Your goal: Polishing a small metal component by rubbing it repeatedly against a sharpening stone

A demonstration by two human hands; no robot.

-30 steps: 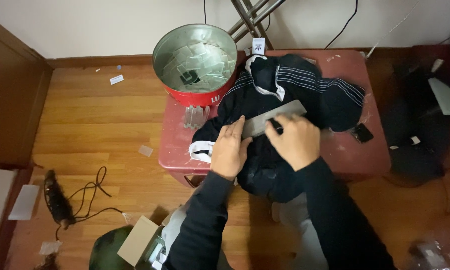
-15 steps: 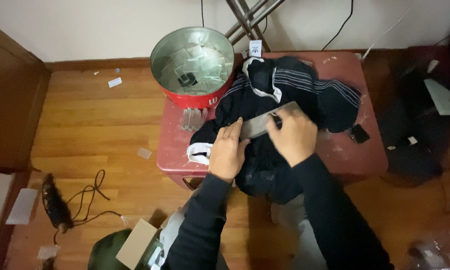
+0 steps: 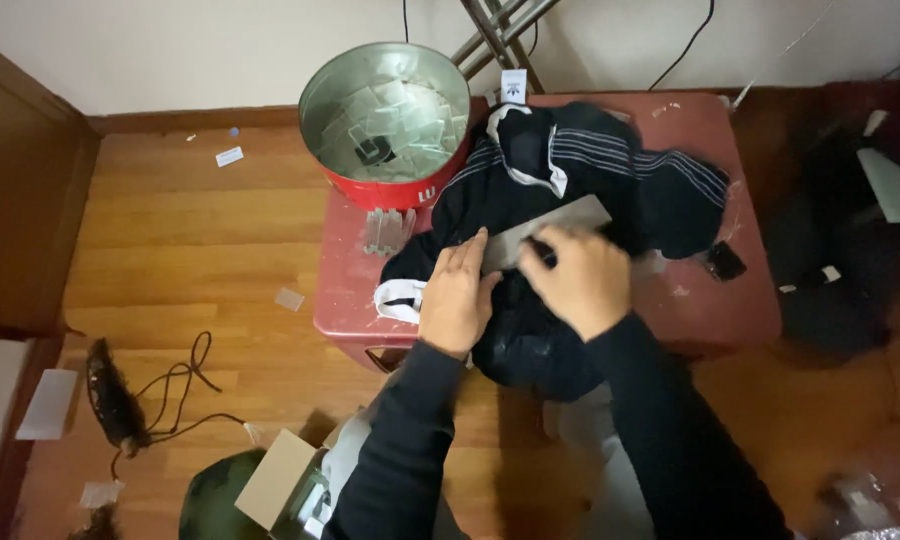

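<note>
Dim, warm indoor light. The hands point(image 3: 530, 285) are slightly blurred, the metal bucket point(image 3: 385, 120) shows soft glare, and the right edge is dark and unfocused.

I saw the jacket point(image 3: 590, 170) lying across the table point(image 3: 740, 300), with the tin point(image 3: 385, 120) on the table's far left corner. A flat card point(image 3: 550, 228) rested on the jacket. My left hand point(image 3: 457, 295) pressed the jacket left of my right hand point(image 3: 580, 275), which lay on the card.

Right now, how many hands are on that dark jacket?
2: the left hand presses the black jacket near its white cuff; the right hand rests on a grey card.
</note>
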